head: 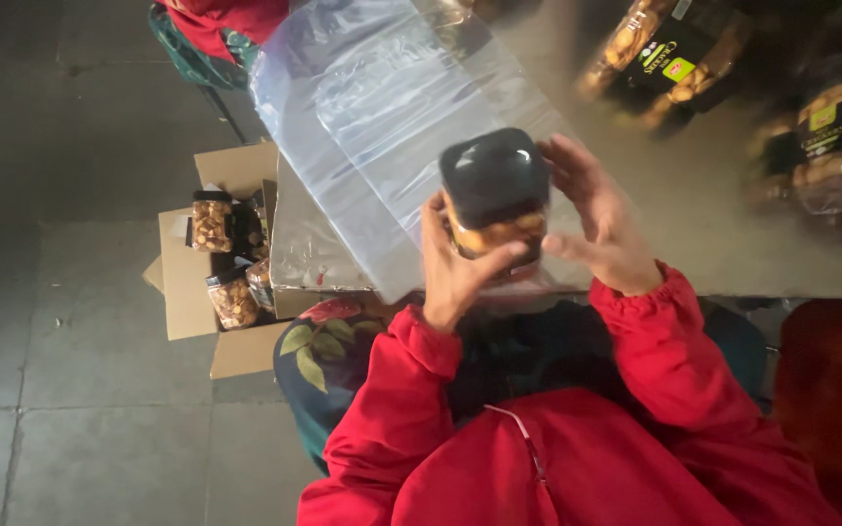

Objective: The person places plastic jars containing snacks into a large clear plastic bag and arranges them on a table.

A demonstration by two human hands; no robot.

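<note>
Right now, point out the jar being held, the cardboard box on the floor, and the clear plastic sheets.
jar (495,175), head view, on its black lid.
cardboard box (187,292), head view, on its bare left flap.
plastic sheets (382,107), head view, on the middle of the top sheet.

table (713,244) (plastic sheets (392,107), jars (669,54))

Centre frame: left hand (455,268) grips a nut jar (495,200) w/ black lid, thumb across its front. Right hand (596,219) open-fingered, touching jar's right side. Clear plastic sheet (382,107) spread behind on the table (733,234). Left of frame: cardboard box (197,292) on floor w/ more jars. Upper right: blurred jars (674,54).
</note>
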